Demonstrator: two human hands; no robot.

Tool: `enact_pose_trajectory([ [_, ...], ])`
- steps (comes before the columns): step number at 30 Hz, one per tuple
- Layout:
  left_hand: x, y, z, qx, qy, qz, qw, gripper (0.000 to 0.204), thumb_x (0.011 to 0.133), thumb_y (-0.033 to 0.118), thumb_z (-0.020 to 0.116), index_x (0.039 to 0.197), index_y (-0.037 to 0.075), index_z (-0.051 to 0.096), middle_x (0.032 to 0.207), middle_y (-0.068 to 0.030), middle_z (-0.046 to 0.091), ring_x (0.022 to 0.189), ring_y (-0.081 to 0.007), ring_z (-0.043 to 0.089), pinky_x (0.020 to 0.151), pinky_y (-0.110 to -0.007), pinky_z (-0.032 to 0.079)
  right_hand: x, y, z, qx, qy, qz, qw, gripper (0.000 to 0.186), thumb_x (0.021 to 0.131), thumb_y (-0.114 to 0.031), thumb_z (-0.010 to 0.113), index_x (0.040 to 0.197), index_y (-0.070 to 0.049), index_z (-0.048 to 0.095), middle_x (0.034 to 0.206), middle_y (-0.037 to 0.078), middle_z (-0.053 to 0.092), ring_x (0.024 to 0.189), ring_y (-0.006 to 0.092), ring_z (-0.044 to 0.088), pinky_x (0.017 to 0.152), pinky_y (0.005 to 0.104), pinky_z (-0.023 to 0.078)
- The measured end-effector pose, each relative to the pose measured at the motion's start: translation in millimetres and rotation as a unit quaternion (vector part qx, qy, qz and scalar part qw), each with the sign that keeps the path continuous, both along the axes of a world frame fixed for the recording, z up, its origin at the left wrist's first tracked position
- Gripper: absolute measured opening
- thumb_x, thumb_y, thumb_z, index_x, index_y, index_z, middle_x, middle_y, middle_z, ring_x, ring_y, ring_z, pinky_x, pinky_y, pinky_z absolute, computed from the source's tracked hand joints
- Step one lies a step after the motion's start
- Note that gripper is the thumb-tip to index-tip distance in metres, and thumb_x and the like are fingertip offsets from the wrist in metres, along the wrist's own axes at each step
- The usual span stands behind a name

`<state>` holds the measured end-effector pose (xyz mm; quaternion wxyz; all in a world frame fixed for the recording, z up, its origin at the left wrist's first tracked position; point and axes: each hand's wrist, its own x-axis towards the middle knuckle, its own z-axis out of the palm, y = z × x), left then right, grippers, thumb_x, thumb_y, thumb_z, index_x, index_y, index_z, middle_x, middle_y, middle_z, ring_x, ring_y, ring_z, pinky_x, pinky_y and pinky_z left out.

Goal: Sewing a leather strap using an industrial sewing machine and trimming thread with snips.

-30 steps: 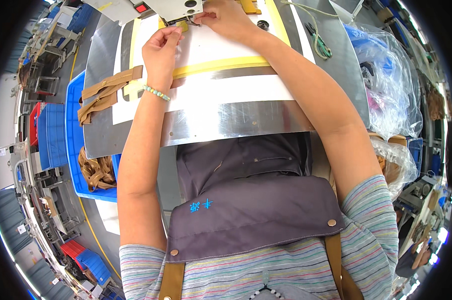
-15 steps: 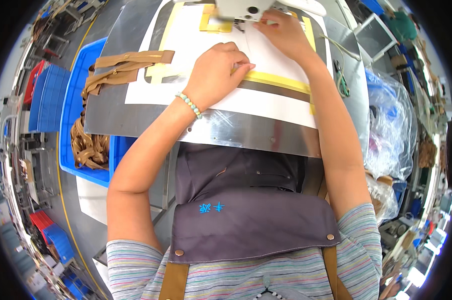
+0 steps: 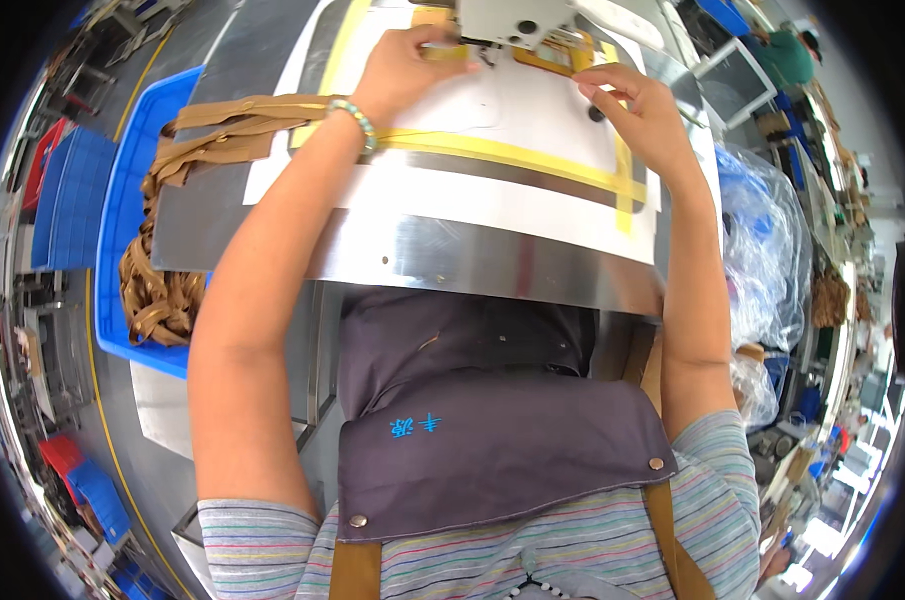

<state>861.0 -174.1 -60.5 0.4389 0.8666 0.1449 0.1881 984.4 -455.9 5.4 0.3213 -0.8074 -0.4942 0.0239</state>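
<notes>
Silver metal counter (image 3: 493, 255) beneath the white sewing-machine head (image 3: 493, 18). Left of the head, left hand (image 3: 398, 78), blurred, hold unclear. Right of it, right hand (image 3: 648, 118), thumb and fingertips parted, beside flat yellow rectangular frame (image 3: 545, 66): probably light, stiff; best gripped by outer edges.

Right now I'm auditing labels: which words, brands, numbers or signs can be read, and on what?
Dark apron: two blue characters, legible, but I won't copy them out.
White machine head: no readable text.
Elsewhere: any lettering is too small or blurred to read.
</notes>
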Motion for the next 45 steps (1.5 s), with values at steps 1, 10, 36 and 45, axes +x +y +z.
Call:
enact_pose_trajectory([
  [1,2,6,-1,-0.049,0.027,-0.044,0.997,0.058,0.078,0.037,0.088,0.12,0.001,0.072,0.077,0.0019,0.056,0.065,-0.0078,0.049,0.061,-0.024,0.044,0,-13,3,-0.022,0.004,-0.043,0.999,0.026,0.1,-0.02,0.061,0.115,-0.003,0.074,0.112,0.006,0.074,0.097,0.0157,0.066,0.088,0.0291,0.051],
  [10,18,2,-10,0.03,-0.053,-0.031,0.998,0.047,0.075,0.04,0.088,0.098,0.002,0.076,0.089,-0.0074,0.075,0.073,-0.0137,0.067,0.073,-0.027,0.054,27,-110,-20,-0.229,-0.158,-0.233,0.932,0.037,0.091,-0.031,0.062,0.11,0.001,0.066,0.108,0.017,0.069,0.097,0.0364,0.066,0.088,0.043,0.052],
  [36,27,-23,4,-0.195,-0.077,-0.067,0.976,0.022,0.084,0.006,0.08,0.104,0.002,0.073,0.106,-0.0058,0.075,0.101,-0.0136,0.068,0.097,-0.029,0.05,11,55,-30,0.02,-0.167,-0.019,0.986,0.035,0.097,-0.029,0.055,0.103,0.001,0.07,0.105,0.023,0.072,0.099,0.0401,0.069,0.089,0.049,0.053],
  [45,30,-31,5,-0.17,-0.095,-0.01,0.981,0.026,0.081,-0.002,0.081,0.105,0.001,0.071,0.103,-0.0069,0.074,0.097,-0.0159,0.068,0.094,-0.03,0.051,55,88,-37,0.116,0.038,-0.122,0.985,0.033,0.087,-0.028,0.071,0.079,0.004,0.073,0.077,0.02,0.073,0.078,0.0323,0.074,0.073,0.0414,0.057],
])
